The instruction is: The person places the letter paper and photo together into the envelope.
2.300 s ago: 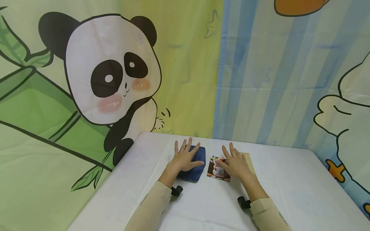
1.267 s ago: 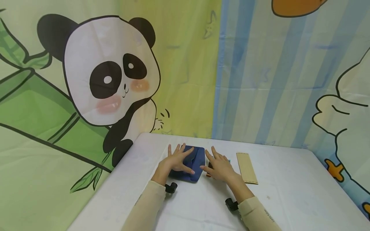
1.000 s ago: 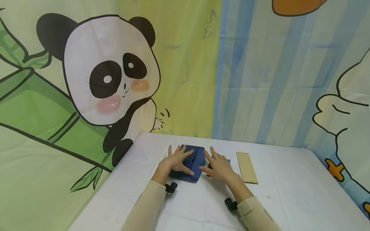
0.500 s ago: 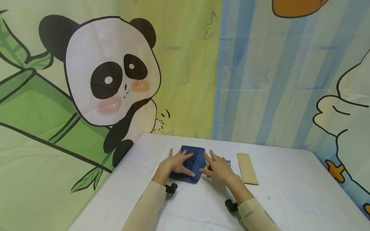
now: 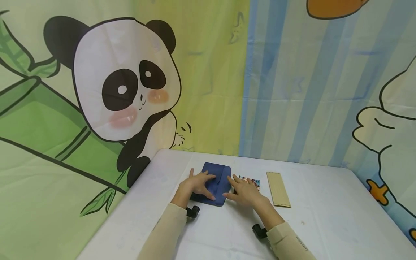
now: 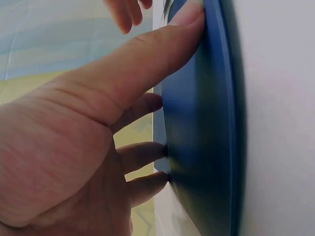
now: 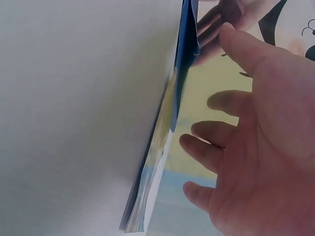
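Observation:
A navy-blue flat envelope-like pouch with a flap (image 5: 213, 170) lies on the white table. My left hand (image 5: 196, 183) spreads over it; in the left wrist view the thumb and fingertips (image 6: 157, 101) touch its blue surface. Just to the right, a stack of printed photo cards (image 5: 255, 183) lies flat, mostly hidden beneath my right hand (image 5: 245, 191). In the right wrist view the edge of the stack (image 7: 147, 172) shows beside the blue flap (image 7: 186, 49). The right hand's fingers are loosely spread and hold nothing; whether one fingertip meets the pouch's edge, I cannot tell.
A tan strip with dark marks along its short ends (image 5: 278, 189) lies right of the cards. The white table (image 5: 325, 213) reaches back to a fabric backdrop with a printed panda (image 5: 126, 79). Each wrist carries a small black camera (image 5: 193, 212).
Both hands have shifted left, uncovering the tan strip and more of the pouch. Over the last half second the right hand lowers slightly, showing more of the cards' far edge. The objects look unmoved.

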Action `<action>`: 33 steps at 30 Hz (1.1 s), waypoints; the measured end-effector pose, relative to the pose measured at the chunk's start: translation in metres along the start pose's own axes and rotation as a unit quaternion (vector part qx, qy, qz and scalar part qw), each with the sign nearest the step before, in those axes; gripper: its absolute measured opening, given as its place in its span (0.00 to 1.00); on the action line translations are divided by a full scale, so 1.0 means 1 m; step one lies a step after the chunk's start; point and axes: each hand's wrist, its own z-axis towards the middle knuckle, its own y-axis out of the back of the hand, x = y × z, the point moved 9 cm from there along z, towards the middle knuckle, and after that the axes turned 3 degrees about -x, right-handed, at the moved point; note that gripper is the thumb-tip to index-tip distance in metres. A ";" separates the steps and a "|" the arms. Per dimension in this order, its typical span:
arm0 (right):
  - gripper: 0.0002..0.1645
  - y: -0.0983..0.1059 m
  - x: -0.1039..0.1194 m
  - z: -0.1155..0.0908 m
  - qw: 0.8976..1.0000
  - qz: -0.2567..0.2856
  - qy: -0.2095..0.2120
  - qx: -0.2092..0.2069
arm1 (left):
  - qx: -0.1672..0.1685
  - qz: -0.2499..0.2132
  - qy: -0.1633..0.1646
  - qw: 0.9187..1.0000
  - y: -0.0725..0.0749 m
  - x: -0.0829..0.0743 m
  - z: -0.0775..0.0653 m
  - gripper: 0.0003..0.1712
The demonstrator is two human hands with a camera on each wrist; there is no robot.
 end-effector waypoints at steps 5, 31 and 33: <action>0.52 -0.005 0.001 -0.001 1.000 0.005 0.001 0.012 | -0.009 0.010 0.008 1.000 -0.001 -0.003 0.000 0.63; 0.52 -0.018 0.015 -0.002 0.997 -0.016 0.044 0.061 | -0.031 0.008 0.040 0.999 0.004 -0.011 -0.003 0.59; 0.53 -0.019 0.018 -0.002 0.997 -0.008 0.052 0.063 | -0.033 0.000 0.044 0.998 0.004 -0.011 -0.002 0.57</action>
